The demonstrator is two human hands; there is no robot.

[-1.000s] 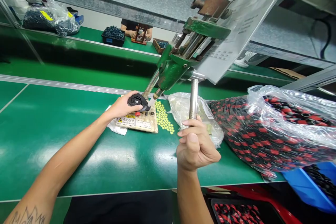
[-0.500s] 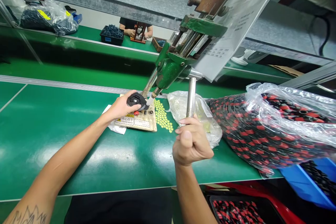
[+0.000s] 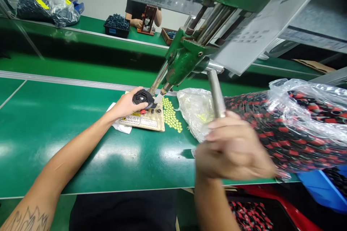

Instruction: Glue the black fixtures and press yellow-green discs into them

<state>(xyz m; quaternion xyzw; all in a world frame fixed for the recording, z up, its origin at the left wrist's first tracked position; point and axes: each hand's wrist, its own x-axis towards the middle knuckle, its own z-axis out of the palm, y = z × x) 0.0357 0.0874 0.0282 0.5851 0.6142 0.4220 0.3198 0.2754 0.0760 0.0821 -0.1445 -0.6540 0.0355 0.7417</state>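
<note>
My left hand (image 3: 126,105) is closed round a black plastic part (image 3: 141,97), fingers over its far edge and thumb along the near side. It holds the part over the base plate (image 3: 151,124) of a green hand press (image 3: 187,56), under the press's pale tip (image 3: 158,98). My right hand (image 3: 233,148), smeared by motion, is wrapped round the lower end of the press's metal lever (image 3: 217,92). Many small yellow-green round pieces (image 3: 172,117) lie flat on the green table, just right of the base plate.
A clear plastic bag (image 3: 193,110) lies behind the lever. At right bulges a big bag of black-and-red parts (image 3: 287,133), above a blue bin (image 3: 322,191). A tray of black-and-red pieces (image 3: 249,216) sits below the table edge. Across the bench, another person's hand (image 3: 137,23) is beside a small press.
My right hand has swung the lever towards me and to the right; the lever now slants more. My left hand keeps the black part at the press tip. The view has shifted slightly.
</note>
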